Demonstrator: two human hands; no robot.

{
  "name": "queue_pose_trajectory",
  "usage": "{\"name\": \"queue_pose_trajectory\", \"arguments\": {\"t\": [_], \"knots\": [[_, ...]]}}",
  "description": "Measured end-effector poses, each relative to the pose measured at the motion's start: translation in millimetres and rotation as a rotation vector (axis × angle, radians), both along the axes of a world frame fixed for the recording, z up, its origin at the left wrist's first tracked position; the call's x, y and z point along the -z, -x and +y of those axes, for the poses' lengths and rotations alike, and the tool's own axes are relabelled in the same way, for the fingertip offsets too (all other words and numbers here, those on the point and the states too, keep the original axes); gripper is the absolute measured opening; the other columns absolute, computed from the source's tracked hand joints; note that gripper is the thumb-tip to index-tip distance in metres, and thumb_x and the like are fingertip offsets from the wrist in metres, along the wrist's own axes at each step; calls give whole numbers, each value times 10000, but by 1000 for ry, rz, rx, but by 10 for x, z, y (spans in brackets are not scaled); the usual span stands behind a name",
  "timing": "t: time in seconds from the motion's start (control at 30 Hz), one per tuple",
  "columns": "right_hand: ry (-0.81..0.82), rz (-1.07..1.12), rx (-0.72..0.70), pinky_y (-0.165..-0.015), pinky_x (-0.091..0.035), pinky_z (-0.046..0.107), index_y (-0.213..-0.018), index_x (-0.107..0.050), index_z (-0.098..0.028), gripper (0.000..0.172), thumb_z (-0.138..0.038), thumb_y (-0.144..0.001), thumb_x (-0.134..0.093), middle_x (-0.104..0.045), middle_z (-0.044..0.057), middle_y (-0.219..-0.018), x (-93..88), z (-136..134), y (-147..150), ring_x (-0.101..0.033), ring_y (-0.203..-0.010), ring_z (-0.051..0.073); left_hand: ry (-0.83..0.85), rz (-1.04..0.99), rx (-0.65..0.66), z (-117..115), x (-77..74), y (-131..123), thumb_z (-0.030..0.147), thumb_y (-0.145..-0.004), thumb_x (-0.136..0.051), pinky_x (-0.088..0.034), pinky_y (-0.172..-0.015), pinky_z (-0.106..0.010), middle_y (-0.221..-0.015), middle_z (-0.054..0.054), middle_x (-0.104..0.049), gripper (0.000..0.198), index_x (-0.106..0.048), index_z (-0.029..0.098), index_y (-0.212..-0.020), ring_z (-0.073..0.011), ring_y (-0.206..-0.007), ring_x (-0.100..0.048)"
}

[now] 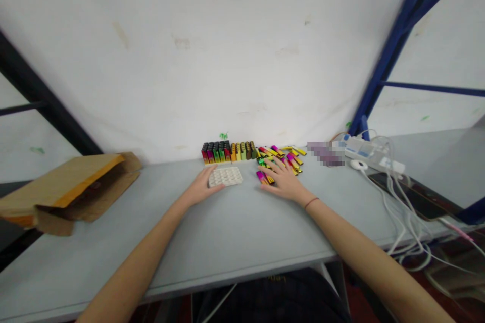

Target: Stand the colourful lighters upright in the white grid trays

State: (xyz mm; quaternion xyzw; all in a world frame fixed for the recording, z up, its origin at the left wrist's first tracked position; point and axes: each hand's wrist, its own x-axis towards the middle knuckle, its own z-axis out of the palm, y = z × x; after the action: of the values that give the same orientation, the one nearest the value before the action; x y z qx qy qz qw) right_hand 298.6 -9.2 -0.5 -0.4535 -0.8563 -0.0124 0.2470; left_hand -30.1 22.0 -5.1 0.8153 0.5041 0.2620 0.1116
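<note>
My left hand [200, 187] grips the left end of a small white tray [226, 176] with rows of holes, its thumb along the near edge and its fingers at the far edge. The tray lies flat on the table. My right hand [285, 181] rests with spread fingers over a pile of loose lighters [293, 162] in yellow, purple, red and green; some are partly hidden beneath it. Behind the white tray stand upright lighters with black ends [215, 151]. Beside them is a group of upright yellow and olive lighters [243, 151].
An open cardboard box [83, 181] lies on the left of the grey table [242, 232]. A blurred purple object [326, 154], a power strip [373, 156], white cables [409, 227] and a dark phone-like device [420, 197] are on the right. A white wall [242, 60] stands behind.
</note>
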Motion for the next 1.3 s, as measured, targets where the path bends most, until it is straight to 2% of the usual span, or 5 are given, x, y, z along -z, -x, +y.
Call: {"name": "queue_pose_trajectory", "arguments": {"t": [0.27,0.57,0.83,0.97,1.3], "knots": [[78,-158,94,-1077,-98,631,-1279,-563,-293,425,-422,-964,-310,-485,51,-1406,163,31,195,-376,-1308,307,55,102,-94,94,-15,621,759,-691,-485,-356,-1032,-417,-1233,-125,-587,780,-594,154,-1170,-307,-1150,-523],[-35,-153,142,-1082,-186,573,-1245,-577,-202,398,-359,-930,-390,-498,116,-1376,136,14,220,-332,-1328,316,210,218,-319,254,33,1292,678,-720,-473,-267,-1115,-373,-1448,-112,-414,787,-542,165,-1314,-305,-1320,-397],[-166,-122,-34,-1113,-195,467,-1294,-477,-60,498,-257,-837,-501,-470,191,-1369,-251,531,1113,-375,-1288,293,97,289,-406,383,185,1464,389,-836,-402,-319,-1092,-344,-1370,-93,-508,547,-565,134,-1291,-249,-1267,-470],[-125,-124,48,-1089,-222,452,-1351,-397,-29,551,-201,-834,-477,-405,209,-1419,-359,824,1541,-362,-1295,295,67,299,-472,390,228,1508,344,-851,-396,-347,-1073,-338,-1330,-85,-545,498,-592,145,-1263,-244,-1237,-499],[-56,-254,-31,-965,-359,372,-1099,-594,-37,321,-174,-827,-494,-578,199,-1131,-509,864,1645,-486,-1081,287,57,325,-516,381,232,1442,309,-867,-413,-361,-1060,-324,-1333,-93,-547,468,-595,145,-1267,-247,-1229,-510]]}}
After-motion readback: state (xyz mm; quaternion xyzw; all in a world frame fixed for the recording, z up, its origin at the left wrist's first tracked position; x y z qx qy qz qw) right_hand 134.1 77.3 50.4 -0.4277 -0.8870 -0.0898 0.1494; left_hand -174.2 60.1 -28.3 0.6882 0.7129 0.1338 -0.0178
